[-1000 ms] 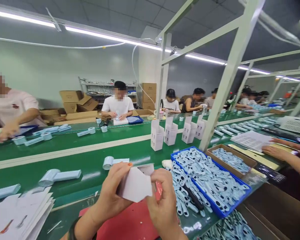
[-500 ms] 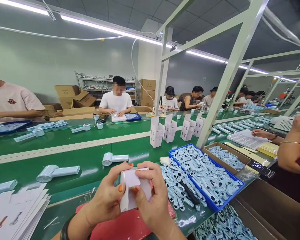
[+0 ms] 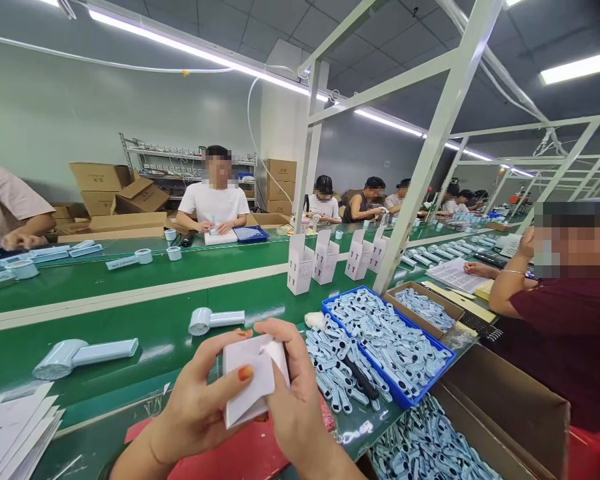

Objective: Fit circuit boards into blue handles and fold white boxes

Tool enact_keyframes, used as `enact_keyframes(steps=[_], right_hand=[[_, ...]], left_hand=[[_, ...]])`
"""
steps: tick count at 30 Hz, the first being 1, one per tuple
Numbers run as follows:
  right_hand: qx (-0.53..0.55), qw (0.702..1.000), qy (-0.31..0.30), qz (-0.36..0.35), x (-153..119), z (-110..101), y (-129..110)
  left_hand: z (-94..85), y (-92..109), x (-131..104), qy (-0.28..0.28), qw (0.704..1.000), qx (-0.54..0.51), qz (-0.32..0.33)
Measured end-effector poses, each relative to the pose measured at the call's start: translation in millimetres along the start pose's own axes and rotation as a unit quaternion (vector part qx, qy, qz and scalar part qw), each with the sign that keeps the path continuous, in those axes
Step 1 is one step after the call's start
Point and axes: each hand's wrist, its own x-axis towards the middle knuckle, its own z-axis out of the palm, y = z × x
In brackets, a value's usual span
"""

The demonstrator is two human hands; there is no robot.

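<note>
Between my two hands is a small white carton (image 3: pixel 245 373), its end flaps facing me. My left hand (image 3: pixel 200 387) wraps round its left side, the thumb lying flat on a flap. On the other side my right hand (image 3: pixel 295 387) grips the carton, fingers over the top edge and thumb at the flap's right edge. A red mat (image 3: pixel 225 460) lies below my hands. Just beyond them a light blue handheld fan (image 3: pixel 215 320) rests on the green belt (image 3: pixel 160 300).
Several white cartons (image 3: pixel 300 267) stand upright with raised lids. At right are a blue tray (image 3: pixel 390 347) of light blue parts and a cardboard box (image 3: pixel 510 413). Flat white cartons (image 3: pixel 20 427) lie at left. Co-workers (image 3: pixel 215 200) sit across the belt; another person (image 3: pixel 555 320) sits at right.
The carton has turned in my hands, and a flap that stood partly raised now lies flatter under my left thumb. My view has swung to the right.
</note>
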Motion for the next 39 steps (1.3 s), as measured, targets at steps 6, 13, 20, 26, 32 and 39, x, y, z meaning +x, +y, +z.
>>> enact_keyframes(steps=[6,13,20,26,32,39], right_hand=[[0.005,0.997,-0.066,-0.05,8,-9,6],[-0.144,0.957,-0.016,-0.251,24,-16,3],[-0.16,0.926,-0.118,-0.321,37,-21,1],[-0.132,0.919,-0.13,-0.347,43,-13,17],[-0.148,0.914,-0.122,-0.357,42,-12,30],[-0.148,0.917,-0.137,-0.345,41,-12,35]], left_hand=[[-6.1,12,17,0.042,0.996,-0.011,0.079],[14.3,51,19,0.112,0.857,-0.412,-0.289],[7.7,53,18,0.066,0.791,-0.474,-0.382],[5.1,47,16,0.082,0.842,-0.384,-0.37],[7.8,32,2,0.062,0.863,-0.335,-0.372],[9.2,25,2,0.054,0.863,-0.348,-0.362]])
